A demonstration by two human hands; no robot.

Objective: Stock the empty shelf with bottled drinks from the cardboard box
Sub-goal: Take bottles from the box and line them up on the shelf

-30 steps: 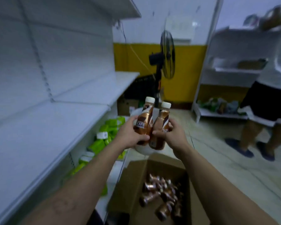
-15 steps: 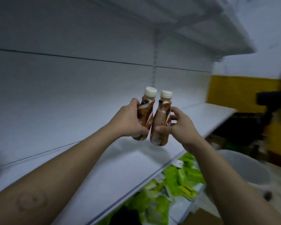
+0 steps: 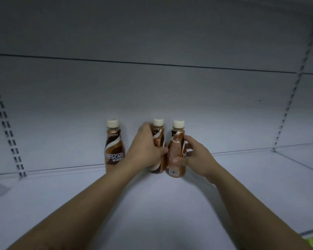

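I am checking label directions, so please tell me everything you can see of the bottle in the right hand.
The bottle is small, seemingly plastic, with a cream cap and a glossy copper-brown wrap, barcode side toward the camera. It is nearly upright at the back of the white shelf; whether its base rests there is unclear. The right hand grips its right side, thumb across the front.

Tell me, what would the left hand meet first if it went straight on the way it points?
Probably the back panel: the left hand, gripping a bottle, points at it, and that bottle would touch first. The lone bottle stands off to its left, outside the line. Depth is unclear.
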